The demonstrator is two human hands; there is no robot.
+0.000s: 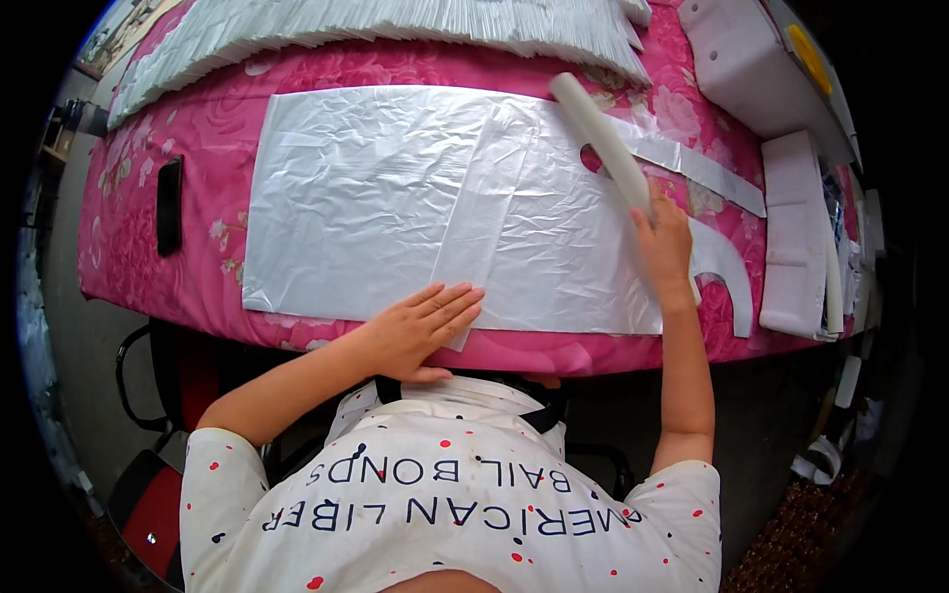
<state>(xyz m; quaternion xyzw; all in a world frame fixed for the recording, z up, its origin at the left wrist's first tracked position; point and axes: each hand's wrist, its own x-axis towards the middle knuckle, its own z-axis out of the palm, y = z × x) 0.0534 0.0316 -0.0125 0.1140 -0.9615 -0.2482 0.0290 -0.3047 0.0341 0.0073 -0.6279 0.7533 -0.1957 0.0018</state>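
A large white plastic bag (pixel 356 198) lies flat and wrinkled on the table, its handle loops stretching to the right. Across its middle runs a narrow folded plastic strip (pixel 481 212). My left hand (pixel 423 331) rests palm down at the bag's near edge, fingers stretched over the strip's lower end. In my right hand (pixel 664 242) is a long whitish tube (pixel 601 133), the fingers wrapped round it. The tube slants over the bag's right part, its far end toward the back. Whether it touches the plastic, I cannot tell.
A pink floral cloth (pixel 119 227) covers the table. Stacked white bags (pixel 395 30) line the back. A black phone-like object (pixel 170 206) lies at left. White foam boxes (pixel 791 237) stand at right. Red and black chairs (pixel 148 499) are below the table's left side.
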